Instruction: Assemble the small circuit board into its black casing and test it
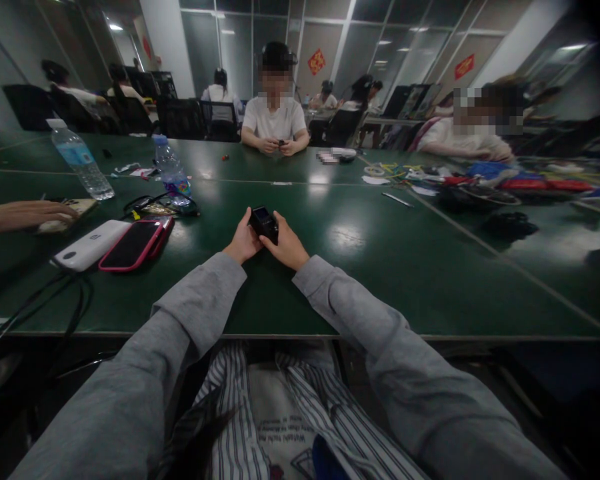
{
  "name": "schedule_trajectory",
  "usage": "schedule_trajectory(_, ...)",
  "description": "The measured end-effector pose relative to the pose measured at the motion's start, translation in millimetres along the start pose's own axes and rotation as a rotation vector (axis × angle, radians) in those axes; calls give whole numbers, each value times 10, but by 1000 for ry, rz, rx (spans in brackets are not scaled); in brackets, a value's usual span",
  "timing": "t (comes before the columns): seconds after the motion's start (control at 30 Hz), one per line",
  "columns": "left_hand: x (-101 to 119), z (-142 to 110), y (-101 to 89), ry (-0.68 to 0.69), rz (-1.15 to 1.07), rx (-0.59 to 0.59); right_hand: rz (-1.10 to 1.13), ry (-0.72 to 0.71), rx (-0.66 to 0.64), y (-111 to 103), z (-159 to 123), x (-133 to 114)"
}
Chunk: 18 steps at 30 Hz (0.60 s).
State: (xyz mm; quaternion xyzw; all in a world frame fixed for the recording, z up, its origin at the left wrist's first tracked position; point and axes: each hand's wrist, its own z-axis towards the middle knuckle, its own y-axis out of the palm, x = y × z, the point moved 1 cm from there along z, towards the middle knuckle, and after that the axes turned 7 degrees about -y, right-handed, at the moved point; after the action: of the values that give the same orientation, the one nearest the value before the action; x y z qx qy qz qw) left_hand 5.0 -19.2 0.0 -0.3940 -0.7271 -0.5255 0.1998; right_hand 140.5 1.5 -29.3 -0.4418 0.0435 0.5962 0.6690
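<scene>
Between my two hands, just over the green table (300, 293), is a small black device (265, 221) with a little lit screen, perhaps a small camera; its exact kind is hard to tell. My left hand (245, 239) is closed around its left side. From the right, my right hand (286, 241) grips it, the thumb lying across its lower front. The fingers behind the device are hidden. To the left of my hands lie a phone in a pink case (136, 245) and a white power bank (93, 244).
Left of me stand a tall water bottle (83, 160) and a smaller bottle (171, 170), with black cables (160, 203) beside it. Another person's hand (40, 215) reaches in at far left. A person (275, 120) sits opposite. A pen (398, 199) and cluttered cables (405, 173) lie right.
</scene>
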Motion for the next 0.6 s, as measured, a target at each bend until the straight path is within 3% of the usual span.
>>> schedule_trajectory(0.37, -33, 100, -16, 41, -31, 46, -28, -41, 8, 2, -6, -16)
schedule_trajectory(0.6, -22, 79, -15, 41, -71, 10, -104, -82, -15, -22, -13, -96)
